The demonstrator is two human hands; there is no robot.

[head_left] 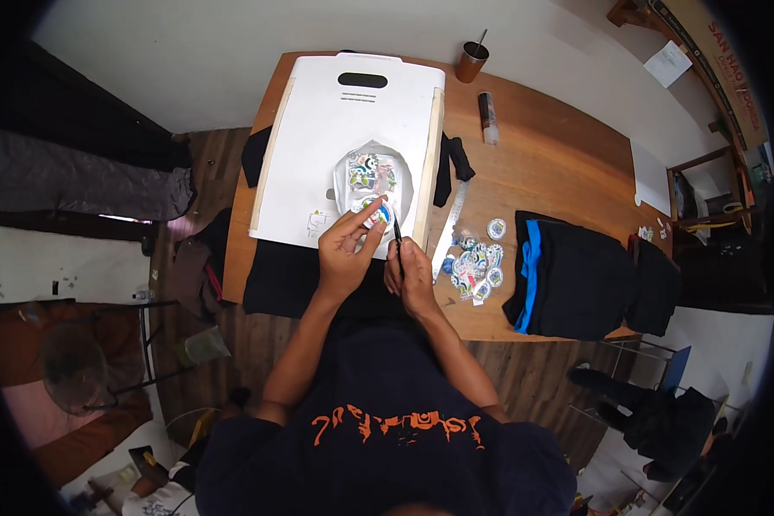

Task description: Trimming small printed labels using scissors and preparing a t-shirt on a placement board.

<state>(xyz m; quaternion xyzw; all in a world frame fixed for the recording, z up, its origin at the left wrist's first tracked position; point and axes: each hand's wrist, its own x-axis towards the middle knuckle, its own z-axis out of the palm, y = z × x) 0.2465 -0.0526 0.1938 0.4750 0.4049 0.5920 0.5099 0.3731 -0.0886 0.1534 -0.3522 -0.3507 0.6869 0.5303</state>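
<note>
Between the thumb and fingers of my left hand (pixel 342 254) is a round sticker (pixel 377 214) with a blue, green and red print. My right hand (pixel 411 273) is closed around a slim dark pointed tool (pixel 396 229). Its tip is close to the sticker's right edge; whether it touches I cannot tell. Both hands are over the near side of a white, round-rimmed holder (pixel 407 176), whose material is unclear. Inside that holder lie several printed sticker pieces (pixel 365 168). It rests on a large white board (pixel 305 146) with an oval handle slot.
Right of the board lie a ruler (pixel 450 228), a pile of cut stickers (pixel 476 271) and folded black cloth (pixel 576 275) with a blue edge. Farther back on the wooden table (pixel 550 146) are a brown tumbler (pixel 471 64) and a dark cylindrical container (pixel 488 118).
</note>
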